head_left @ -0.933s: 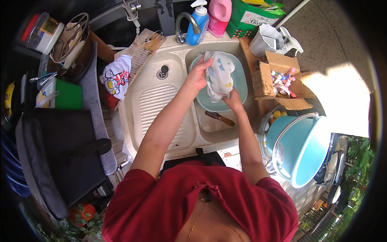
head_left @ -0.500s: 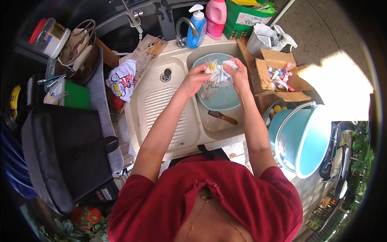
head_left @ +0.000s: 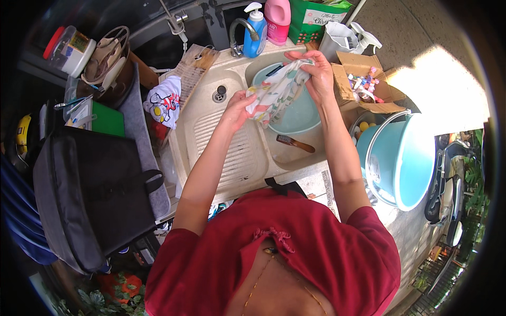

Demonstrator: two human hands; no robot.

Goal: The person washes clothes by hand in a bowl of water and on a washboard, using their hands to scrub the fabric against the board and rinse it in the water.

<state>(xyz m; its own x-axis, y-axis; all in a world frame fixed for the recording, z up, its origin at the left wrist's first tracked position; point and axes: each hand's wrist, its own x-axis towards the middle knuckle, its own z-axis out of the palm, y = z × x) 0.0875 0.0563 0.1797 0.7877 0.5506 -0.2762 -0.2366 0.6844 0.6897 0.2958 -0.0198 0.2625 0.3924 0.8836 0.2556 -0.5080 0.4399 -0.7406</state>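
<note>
Between my two hands, a thin white cloth (head_left: 279, 92) with green, yellow and pink patterning is stretched slantwise. Its lower left end is pinched in my left hand (head_left: 237, 109), while my right hand (head_left: 318, 76) grips the upper right end. Beneath the cloth, a pale blue basin (head_left: 301, 118) stands in the right bowl of a beige sink (head_left: 266, 181). Something dark shows at the basin's far left, partly hidden by the cloth. A wooden-handled brush (head_left: 295, 143) lies in the bowl just nearer than the basin.
A tap (head_left: 243, 30), a blue pump bottle (head_left: 255, 34) and a pink bottle (head_left: 278, 22) line the sink's back. Right of it are an open cardboard box (head_left: 363, 79) and a large blue bucket (head_left: 398, 160). A printed white cloth (head_left: 164, 102) and a wooden washboard (head_left: 196, 68) lie left.
The cloth was bunched between both hands and is now spread out at a slant. My left hand has moved left and nearer; my right hand has moved slightly farther away.
</note>
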